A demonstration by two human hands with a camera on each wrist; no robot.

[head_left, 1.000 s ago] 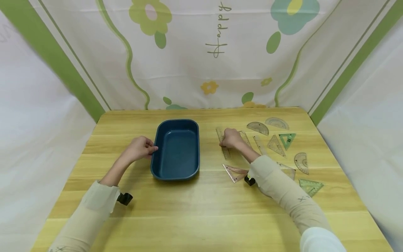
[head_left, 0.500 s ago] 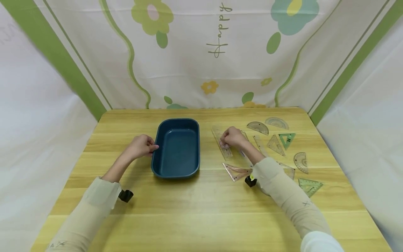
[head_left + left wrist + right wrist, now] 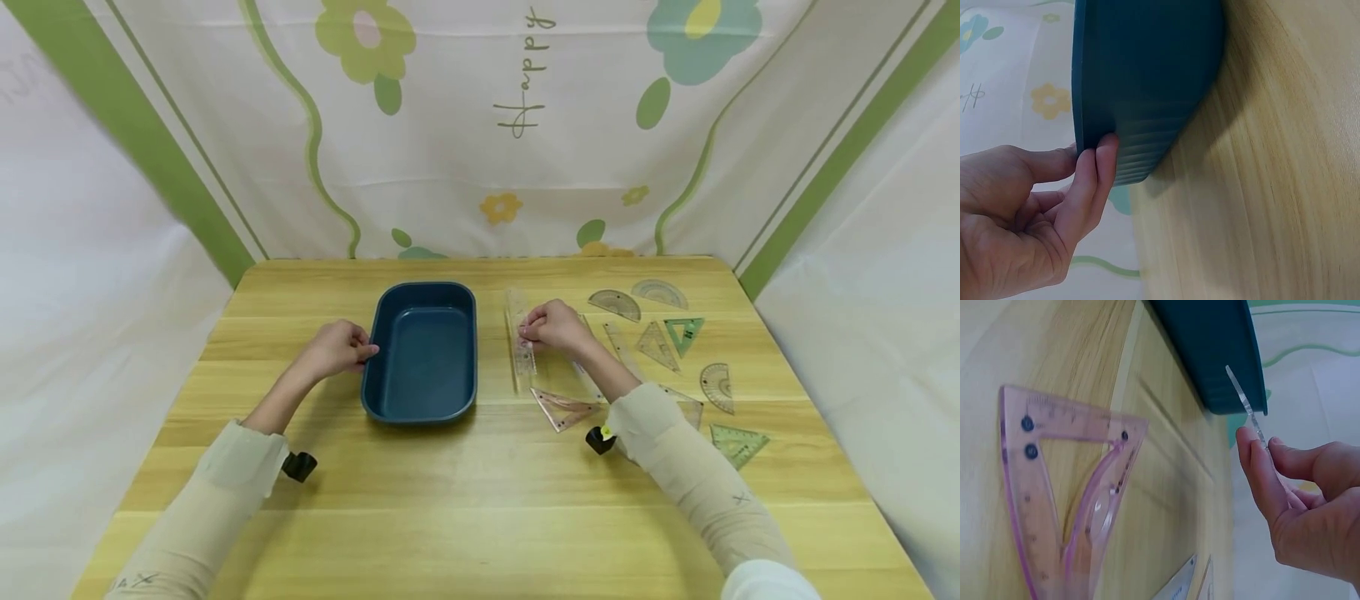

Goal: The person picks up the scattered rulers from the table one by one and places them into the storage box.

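Observation:
A dark blue plastic bin [image 3: 423, 367] stands on the table, and my left hand [image 3: 337, 347] pinches its left rim. The left wrist view shows the thumb on the inner side of the bin's wall [image 3: 1147, 69] and fingertips [image 3: 1107, 142] on the outer side. To the right of the bin, my right hand [image 3: 557, 325] pinches a clear ruler [image 3: 519, 354] between thumb and fingers. Seen edge-on in the right wrist view, the ruler [image 3: 1241, 394] is raised off the table. A pinkish set square [image 3: 561, 410] lies below that hand.
Right of the hand lie several protractors, such as a grey one [image 3: 615, 304], and set squares, including a green one [image 3: 683, 333] and a light green one [image 3: 738, 444]. Another clear ruler [image 3: 621, 346] lies among them. A patterned curtain [image 3: 450, 167] hangs behind the table [image 3: 450, 517].
The right hand has lifted the clear ruler off the table and shifted it slightly left, turning it more upright in the head view. The left hand stays at the bin's rim.

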